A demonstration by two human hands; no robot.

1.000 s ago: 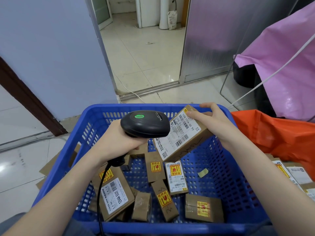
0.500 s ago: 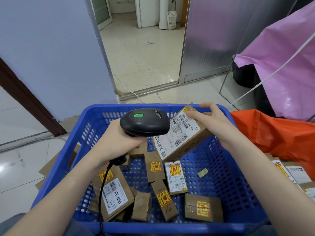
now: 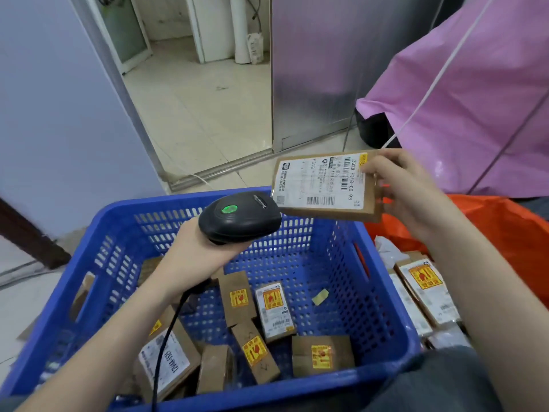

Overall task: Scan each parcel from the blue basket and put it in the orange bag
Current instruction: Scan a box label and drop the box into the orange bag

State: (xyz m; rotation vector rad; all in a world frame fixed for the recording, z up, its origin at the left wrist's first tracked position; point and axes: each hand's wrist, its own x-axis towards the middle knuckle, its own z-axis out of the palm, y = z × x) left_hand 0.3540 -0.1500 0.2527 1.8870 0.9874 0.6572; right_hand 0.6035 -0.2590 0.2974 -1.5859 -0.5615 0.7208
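My left hand (image 3: 193, 260) grips a black barcode scanner (image 3: 240, 217) with a green light on top, held over the blue basket (image 3: 383, 310). My right hand (image 3: 407, 188) holds a flat brown parcel (image 3: 323, 185) by its right end, label up, above the basket's far right corner and just beyond the scanner's nose. Several brown parcels (image 3: 274, 310) with yellow stickers lie in the basket's bottom. The orange bag (image 3: 502, 233) sits to the right of the basket, with parcels (image 3: 421, 286) inside it.
A pink plastic sheet (image 3: 475, 93) hangs at the right behind the orange bag, with a white cord across it. A metal door panel (image 3: 315, 69) and an open doorway to a tiled floor lie ahead. The scanner's black cable (image 3: 166, 346) trails down over the basket.
My right hand has lifted the parcel up and to the right, out over the basket's far right corner toward the orange bag, and turned it flatter. The scanner stayed over the basket.
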